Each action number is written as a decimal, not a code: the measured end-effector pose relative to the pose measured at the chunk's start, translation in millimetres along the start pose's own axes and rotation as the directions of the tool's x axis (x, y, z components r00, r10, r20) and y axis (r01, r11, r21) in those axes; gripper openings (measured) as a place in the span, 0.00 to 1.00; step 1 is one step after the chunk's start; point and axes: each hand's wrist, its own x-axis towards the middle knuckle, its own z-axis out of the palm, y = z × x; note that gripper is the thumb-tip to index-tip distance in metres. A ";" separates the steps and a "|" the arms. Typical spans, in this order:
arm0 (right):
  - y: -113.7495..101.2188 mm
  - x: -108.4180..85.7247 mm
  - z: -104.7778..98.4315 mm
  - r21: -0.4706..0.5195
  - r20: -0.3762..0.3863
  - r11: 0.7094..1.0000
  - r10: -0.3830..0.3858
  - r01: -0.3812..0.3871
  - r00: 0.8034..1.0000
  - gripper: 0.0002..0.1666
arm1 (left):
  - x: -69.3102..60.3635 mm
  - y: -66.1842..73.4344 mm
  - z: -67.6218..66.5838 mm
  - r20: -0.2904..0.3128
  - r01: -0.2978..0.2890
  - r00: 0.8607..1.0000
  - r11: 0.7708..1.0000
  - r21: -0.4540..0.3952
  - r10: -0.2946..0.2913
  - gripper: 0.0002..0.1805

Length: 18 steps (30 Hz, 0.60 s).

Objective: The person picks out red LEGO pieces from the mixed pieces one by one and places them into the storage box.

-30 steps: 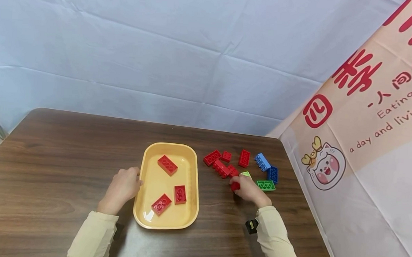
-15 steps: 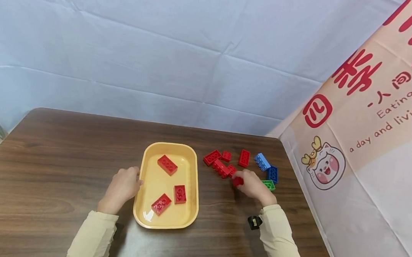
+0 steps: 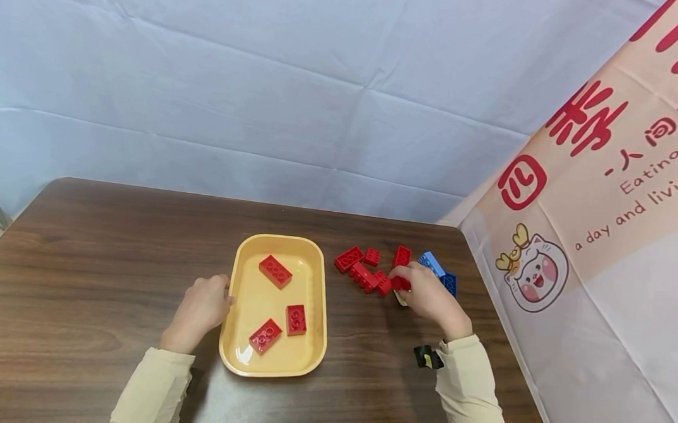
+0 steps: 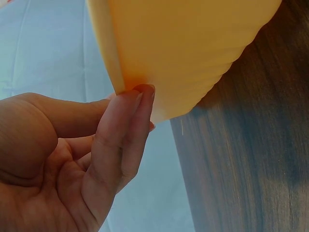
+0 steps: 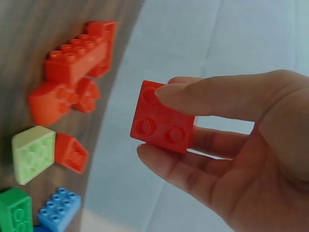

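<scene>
Held brick: this red piece is being gripped over the right side of the tabletop, well apart from the yellow tray.
Right hand: its thumb and fingers are clamping on the held brick from opposite sides.
Left hand: I am seeing its fingers pinching the left rim of the yellow tray.
Tray contents: a far red brick, a middle red brick and a near red brick are lying inside, apart from one another.
Red cluster: an upturned brick, a studded brick and a short brick are bunching together, a small brick sitting just behind; they are standing between the held brick and the yellow tray.
Lone red brick: it is lying beyond the held brick, which is overlapping its near end on my head view.
Blues: a light blue brick and a dark blue brick are lying close together past the right hand.
Greens: the right hand is blocking my head view here; the right wrist view is showing a pale green brick beside the lone red brick and a green brick near the light blue brick.
Black device: it is sitting beside the right cuff.
Backdrop: white cloth is rising behind the tabletop, a printed banner along the right.
</scene>
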 end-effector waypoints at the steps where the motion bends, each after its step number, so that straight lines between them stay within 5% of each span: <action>1: -2.0 -0.8 -2.7 -0.009 -0.007 1.000 -0.004 0.004 1.000 0.15 | 0.0 0.1 0.0 0.001 0.001 1.000 1.000 -0.001 -0.001 0.12; 18: -10.5 -11.9 -20.2 -0.033 -0.090 0.999 -0.046 0.043 0.995 0.19 | -0.5 -0.4 0.4 0.000 -0.001 1.000 1.000 -0.011 0.001 0.12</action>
